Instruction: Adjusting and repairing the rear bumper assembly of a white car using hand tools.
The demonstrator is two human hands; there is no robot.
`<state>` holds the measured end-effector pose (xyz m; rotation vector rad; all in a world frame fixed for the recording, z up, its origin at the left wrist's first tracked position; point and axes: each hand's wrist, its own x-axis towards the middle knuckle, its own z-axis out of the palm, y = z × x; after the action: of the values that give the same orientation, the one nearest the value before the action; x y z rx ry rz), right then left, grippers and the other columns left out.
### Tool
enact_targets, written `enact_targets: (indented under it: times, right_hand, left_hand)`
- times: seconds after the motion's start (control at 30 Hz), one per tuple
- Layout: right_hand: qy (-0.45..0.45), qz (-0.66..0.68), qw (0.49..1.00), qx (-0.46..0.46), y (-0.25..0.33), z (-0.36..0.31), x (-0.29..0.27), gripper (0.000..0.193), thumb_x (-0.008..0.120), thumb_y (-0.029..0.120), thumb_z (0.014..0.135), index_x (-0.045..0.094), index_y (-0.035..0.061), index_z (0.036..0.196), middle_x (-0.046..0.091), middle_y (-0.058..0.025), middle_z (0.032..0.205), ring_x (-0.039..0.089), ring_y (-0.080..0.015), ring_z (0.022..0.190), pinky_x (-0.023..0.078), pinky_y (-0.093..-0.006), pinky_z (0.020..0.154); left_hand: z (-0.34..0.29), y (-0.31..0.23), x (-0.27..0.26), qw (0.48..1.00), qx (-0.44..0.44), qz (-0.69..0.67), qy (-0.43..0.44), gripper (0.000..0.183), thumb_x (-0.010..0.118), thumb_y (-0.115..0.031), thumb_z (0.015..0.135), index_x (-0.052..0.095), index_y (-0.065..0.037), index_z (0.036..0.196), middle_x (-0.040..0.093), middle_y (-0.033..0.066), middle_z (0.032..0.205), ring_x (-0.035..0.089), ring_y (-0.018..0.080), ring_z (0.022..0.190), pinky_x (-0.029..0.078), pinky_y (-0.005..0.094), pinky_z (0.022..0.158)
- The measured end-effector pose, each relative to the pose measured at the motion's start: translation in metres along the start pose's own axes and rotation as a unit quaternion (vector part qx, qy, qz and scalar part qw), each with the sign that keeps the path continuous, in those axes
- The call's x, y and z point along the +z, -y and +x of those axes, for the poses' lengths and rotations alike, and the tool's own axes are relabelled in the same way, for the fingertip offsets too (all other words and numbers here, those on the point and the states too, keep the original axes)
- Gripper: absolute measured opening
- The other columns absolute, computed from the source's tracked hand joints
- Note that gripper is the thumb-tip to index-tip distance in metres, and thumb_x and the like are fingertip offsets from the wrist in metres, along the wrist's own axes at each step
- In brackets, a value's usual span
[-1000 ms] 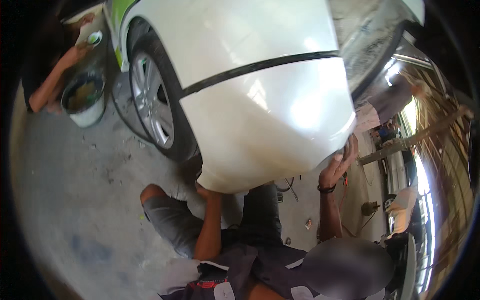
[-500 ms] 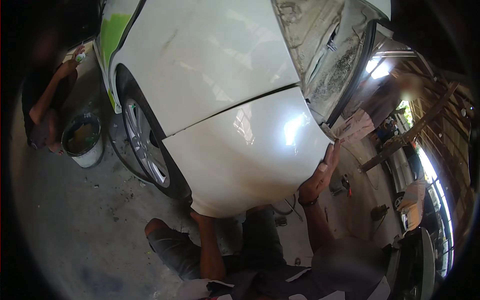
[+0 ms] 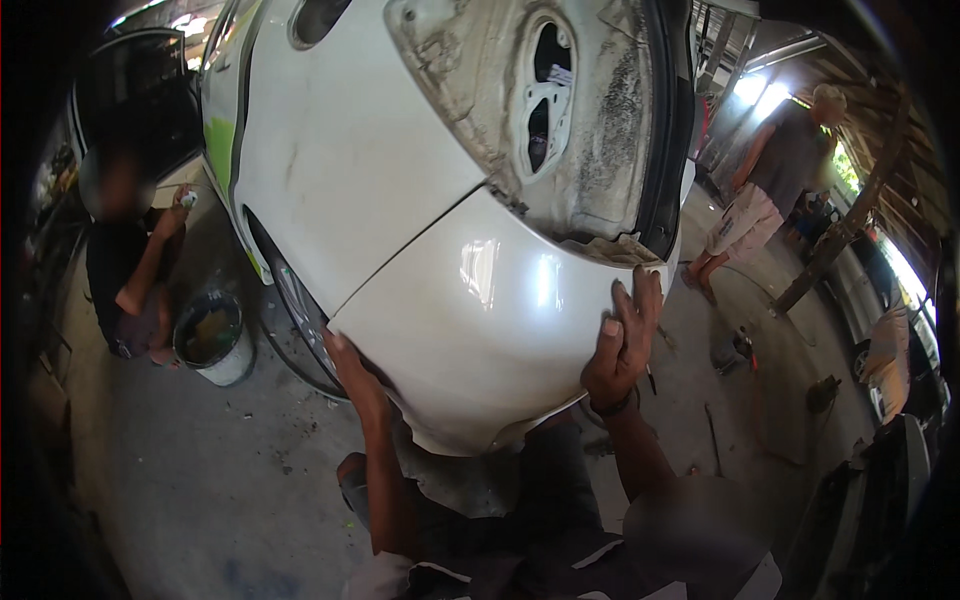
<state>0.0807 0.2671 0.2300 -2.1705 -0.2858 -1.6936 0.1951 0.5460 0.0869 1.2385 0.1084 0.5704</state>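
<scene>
Fingers of the right hand lie spread on a white bumper; the left hand meets its wheel-side edge.

The bumper sits centrally at the corner of a white car, below a dark diagonal seam. Right fingers are extended; left ones are partly hidden, so whether they grip cannot be told. Glossy paint mirrors 2 bright patches. The wearer's legs are close beneath the lower edge; a wheel is just beside the left hand. Grey concrete floor spreads left to a bucket and crouching person, and right to a standing person.
</scene>
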Motion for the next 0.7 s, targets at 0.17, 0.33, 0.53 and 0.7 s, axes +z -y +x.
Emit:
enact_targets:
  times: [0.17,0.33,0.53,0.7]
  right_hand:
    - [-0.007,0.026,1.000,0.013,-0.001,0.001,-0.003,0.038,0.056,0.029,0.102,0.072,0.0028,0.123,0.054,-0.0257,0.147,0.037,-0.0493,0.146,0.015,-0.0675,0.119]
    - [0.000,0.007,1.000,0.024,-0.004,0.007,-0.003,0.035,0.058,0.031,0.100,0.075,0.0077,0.121,0.054,-0.0237,0.148,0.036,-0.0487,0.147,0.012,-0.0696,0.118]
    - [0.010,0.022,0.999,0.038,0.000,0.007,-0.004,0.035,0.059,0.024,0.097,0.073,0.0081,0.125,0.053,-0.0214,0.150,0.035,-0.0464,0.148,0.008,-0.0687,0.120]
    - [0.011,0.016,0.999,0.029,-0.003,0.007,-0.004,0.035,0.060,0.022,0.096,0.073,0.0091,0.126,0.054,-0.0209,0.149,0.035,-0.0461,0.148,0.009,-0.0683,0.120]
  left_hand:
    - [0.012,-0.071,0.023,0.995,0.018,0.089,0.035,0.082,0.034,-0.055,0.109,0.019,0.009,0.159,0.023,0.0279,0.166,0.024,0.0372,0.154,0.018,0.0426,0.125]
    - [0.014,-0.071,0.045,0.989,0.096,0.113,-0.007,0.083,0.034,-0.054,0.109,0.017,0.009,0.159,0.020,0.0284,0.167,0.020,0.0390,0.155,0.016,0.0454,0.126]
    - [0.022,-0.103,0.046,0.930,0.214,0.296,0.046,0.075,0.026,-0.046,0.111,0.014,0.009,0.160,0.014,0.0308,0.167,0.002,0.0489,0.156,0.003,0.0554,0.125]
    - [0.045,-0.189,0.128,0.843,0.431,0.298,0.118,0.074,0.034,-0.041,0.110,0.013,0.010,0.159,0.011,0.0357,0.165,0.000,0.0543,0.154,0.002,0.0592,0.125]
